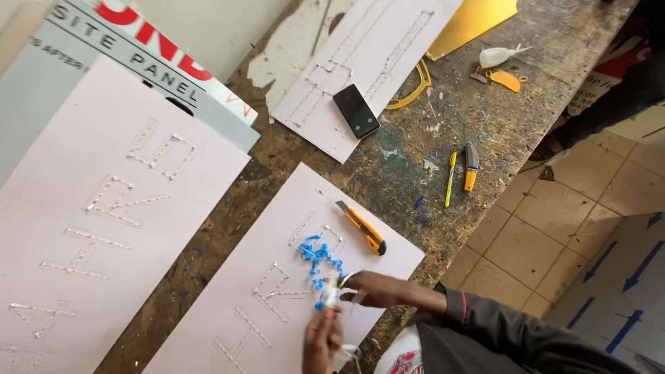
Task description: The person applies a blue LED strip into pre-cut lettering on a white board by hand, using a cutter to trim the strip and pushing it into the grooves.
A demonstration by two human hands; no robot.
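**Both hands pinch a small pale piece over the white sheet**

Down at the near edge, the left hand [322, 341] comes up from below, fingers closed around the lower end of a small pale piece [331, 294]. The right hand [377, 289] reaches in from the dark sleeve [485, 322], fingers pinched on the same piece from the side. Motion blur here, so I can't tell exactly what the piece is, and a thin white loop curls off it by the right fingers.

Just above the hands, a tangle of blue curled strip [317, 260] sits on the white sheet [277, 277], touching the pale piece at its lower end. The sheet carries cut letter outlines lined with tiny shiny dots. Near its upper edge lies an orange-and-black utility knife [361, 227], blade end toward the upper left.

To the left, a bigger white sheet [104, 228] with the same dotted outlines. Out on the worn, paint-spattered workbench [409, 166], a yellow pen [450, 179] and a grey-and-orange cutter [471, 166] lie side by side near the right edge.

Further off, a black phone [356, 111] rests on a third white sheet [374, 55]. At the far end, a gold-coloured panel [471, 21], a yellowish curved strip [413, 90] and a small white nozzle bottle [500, 55].
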